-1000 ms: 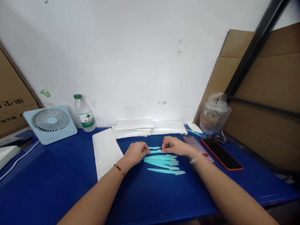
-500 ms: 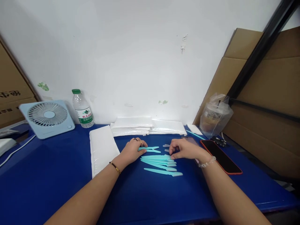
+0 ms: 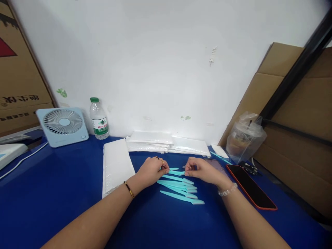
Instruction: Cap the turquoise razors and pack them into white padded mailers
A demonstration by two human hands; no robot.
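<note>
My left hand (image 3: 155, 170) is closed on the handle of a turquoise eyebrow razor (image 3: 176, 172). At the razor's other end, my right hand (image 3: 195, 169) pinches with thumb and fingertips; whether a clear cap is in that pinch is hidden. Behind it lies another turquoise razor (image 3: 174, 169), partly covered by the left fingers. A small translucent cap (image 3: 184, 167) shows beside the right fingertips. Several more turquoise razors (image 3: 178, 187), with pale covers on their blade ends, lie in a rough row on the blue table (image 3: 155, 221), nearer to me.
A white padded mailer (image 3: 116, 162) lies left of my hands, with more mailers (image 3: 150, 138) stacked by the wall. A fan (image 3: 63, 126) and a water bottle (image 3: 100, 121) stand left. Rightward are a phone (image 3: 250, 186), a second phone (image 3: 215, 164) and a bagged drink (image 3: 242, 138).
My right hand has come to the end of the razor in my left hand, where before it hovered by the loose caps. The view has shifted slightly left.
</note>
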